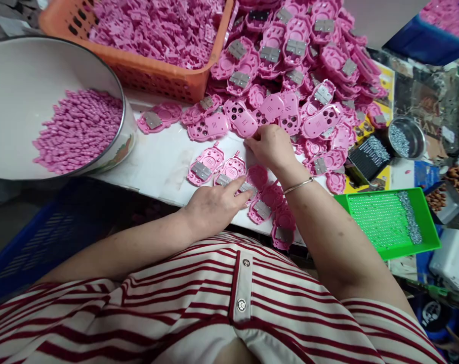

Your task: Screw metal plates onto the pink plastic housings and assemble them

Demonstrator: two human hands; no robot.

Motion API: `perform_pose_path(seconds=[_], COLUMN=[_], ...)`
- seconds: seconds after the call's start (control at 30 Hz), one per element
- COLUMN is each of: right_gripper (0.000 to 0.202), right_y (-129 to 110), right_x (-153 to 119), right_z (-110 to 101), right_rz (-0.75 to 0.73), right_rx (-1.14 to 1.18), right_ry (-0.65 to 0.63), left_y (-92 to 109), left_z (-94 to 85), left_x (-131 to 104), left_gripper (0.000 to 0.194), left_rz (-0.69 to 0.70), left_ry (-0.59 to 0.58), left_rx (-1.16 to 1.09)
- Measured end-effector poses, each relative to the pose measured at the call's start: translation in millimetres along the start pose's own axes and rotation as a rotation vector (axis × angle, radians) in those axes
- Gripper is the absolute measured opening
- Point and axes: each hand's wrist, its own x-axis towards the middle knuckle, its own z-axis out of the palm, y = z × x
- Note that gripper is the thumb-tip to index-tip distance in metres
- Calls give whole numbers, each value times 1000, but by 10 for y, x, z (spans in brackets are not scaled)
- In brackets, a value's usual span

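A short row of pink toy-phone-shaped plastic shells, with grey metal plates in them, lies on the white tabletop before me. The leftmost shell and the shell beside it have small stubs at their tops. My left hand rests palm down at the row's near edge, its fingers stretched over the plates of the middle shells. Just beyond the row, my right hand has its fingers curled together, tips down beside a face-down pink casing. Whatever those fingertips pinch is hidden.
At left stands a white basin of small pink pieces. An orange basket of pink parts is behind. Shells heap at the back. On the right are a green screw tray and a metal bowl.
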Motion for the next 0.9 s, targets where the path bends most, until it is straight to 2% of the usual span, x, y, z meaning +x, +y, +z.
perform_pose_path(seconds=[0.13, 0.27, 0.33, 0.47, 0.57, 0.7, 0.9], right_gripper=[22, 26, 23, 16, 21, 29, 28], right_y=[60, 102, 125, 205, 255, 264, 258], right_x=[-93, -242, -271, -278, -311, -350, -331], right_z=[-12, 7, 12, -72, -173, -237, -234], right_rz=[-50, -150, -179, -40, 63, 140, 166], right_rx=[-15, -120, -92, 183, 344, 362, 314], right_ry=[-56, -17, -25, -88, -181, -313, -334], left_y=[-15, -16, -12, -11, -15, -19, -21], left_z=[-3, 16, 23, 36, 45, 47, 44], left_x=[1, -5, -6, -9, -13, -17, -14], left_gripper=[33, 34, 34, 34, 34, 34, 35], left_rz=[15, 18, 13, 8, 11, 17, 16], left_ry=[2, 10, 11, 14, 26, 37, 23], left_rx=[-5, -13, -12, -7, -5, 0, -7])
